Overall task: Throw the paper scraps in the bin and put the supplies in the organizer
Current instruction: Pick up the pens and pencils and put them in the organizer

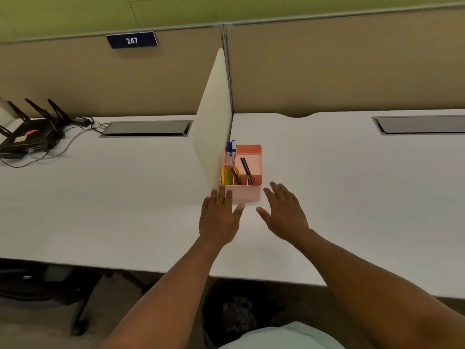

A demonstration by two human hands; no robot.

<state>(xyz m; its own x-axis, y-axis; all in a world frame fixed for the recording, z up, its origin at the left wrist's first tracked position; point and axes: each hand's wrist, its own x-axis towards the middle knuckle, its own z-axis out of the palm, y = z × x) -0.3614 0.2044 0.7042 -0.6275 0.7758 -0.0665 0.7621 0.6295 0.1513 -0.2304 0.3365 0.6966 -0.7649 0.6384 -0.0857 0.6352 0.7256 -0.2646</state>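
Beside flat hands (251, 212), boxy pink plastic organizer (247, 192).

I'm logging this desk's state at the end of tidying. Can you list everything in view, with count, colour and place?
organizer: 1, pink, on the white desk beside the divider, holding supplies
supplies: several; blue-capped marker at the back left, yellow-handled scissors and bright notes at the front left, dark pens in the middle
bin: 1, black, on the floor under the desk edge
desk: white, two surfaces
divider: 1, cream, upright between the desks
router: 1, black with antennas, far left
sign: 1, dark blue, reads 247, on the partition
left hand: open, fingertips at the organizer's front left corner
right hand: open, just right of the organizer
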